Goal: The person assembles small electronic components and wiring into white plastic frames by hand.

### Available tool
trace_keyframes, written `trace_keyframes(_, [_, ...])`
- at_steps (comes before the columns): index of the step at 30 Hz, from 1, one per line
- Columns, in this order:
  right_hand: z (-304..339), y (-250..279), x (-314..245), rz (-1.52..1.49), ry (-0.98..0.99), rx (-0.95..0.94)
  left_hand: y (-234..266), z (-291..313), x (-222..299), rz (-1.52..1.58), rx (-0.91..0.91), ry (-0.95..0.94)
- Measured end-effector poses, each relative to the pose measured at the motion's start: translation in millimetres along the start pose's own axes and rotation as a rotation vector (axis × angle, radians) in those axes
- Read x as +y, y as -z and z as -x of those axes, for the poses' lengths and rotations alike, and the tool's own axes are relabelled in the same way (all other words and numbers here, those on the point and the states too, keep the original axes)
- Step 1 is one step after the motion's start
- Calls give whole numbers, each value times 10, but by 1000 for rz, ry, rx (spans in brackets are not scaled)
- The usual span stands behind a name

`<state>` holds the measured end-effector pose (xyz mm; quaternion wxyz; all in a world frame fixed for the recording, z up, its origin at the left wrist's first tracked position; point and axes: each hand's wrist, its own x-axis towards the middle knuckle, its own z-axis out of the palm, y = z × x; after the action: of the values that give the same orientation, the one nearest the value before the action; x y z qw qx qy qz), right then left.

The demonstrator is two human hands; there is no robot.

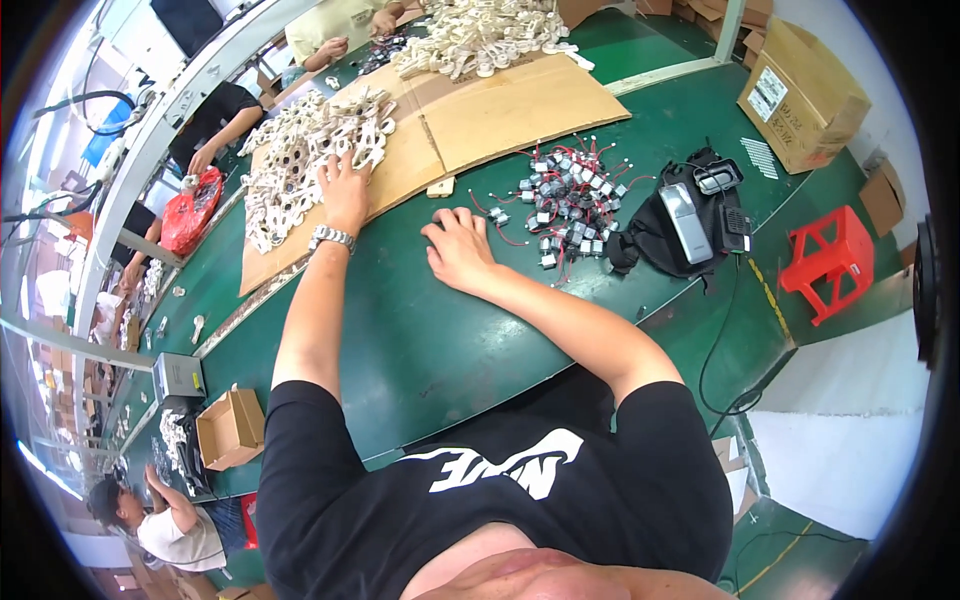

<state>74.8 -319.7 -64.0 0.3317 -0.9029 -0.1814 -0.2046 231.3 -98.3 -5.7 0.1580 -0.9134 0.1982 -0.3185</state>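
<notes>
My left hand (pixel 345 195), with a metal watch on its wrist, reaches over the near edge of a cardboard sheet (pixel 500 112). Its spread fingers touch a heap of white plastic parts (pixel 300 165), many with ring-shaped ends. Whether a part lies beneath the fingertips is hidden. To its right, my right hand (pixel 462 248) rests on the green table (pixel 400 330) with fingers apart and slightly bent. A small dark spot shows by its fingertips, too small to name. Beside that hand lies a pile of small metal motors (pixel 575 195) with red wires.
A black pouch (pixel 690 220) with a grey handheld device stands right of the motors. Farther right are a cardboard box (pixel 805 95) and a red plastic stool (pixel 830 265). A second white heap (pixel 485 35) lies at the back, near other people's hands. An open carton (pixel 230 430) is at left.
</notes>
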Motion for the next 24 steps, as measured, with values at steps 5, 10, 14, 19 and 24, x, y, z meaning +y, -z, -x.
trace_keyframes(5, [-424, 570, -175, -153, -158, -548, -126, -52, -34, 218, -33, -58])
trace_keyframes(10, [-1219, 1053, 375, -345, 78, -254, 72, -188, -74, 407, 85, -259])
trace_keyframes(14, [-2066, 1264, 1655, -347, -153, -144, 159, -725, -242, 405, 81, -330])
trace_keyframes(19, [-2463, 1735, 3468, 38, -726, 433, -644, -1915, 162, 512, -66, -90])
trace_keyframes(24, [-2348, 1955, 4583, 4, -793, 247, -1511, -2707, 556, 723, -236, 317])
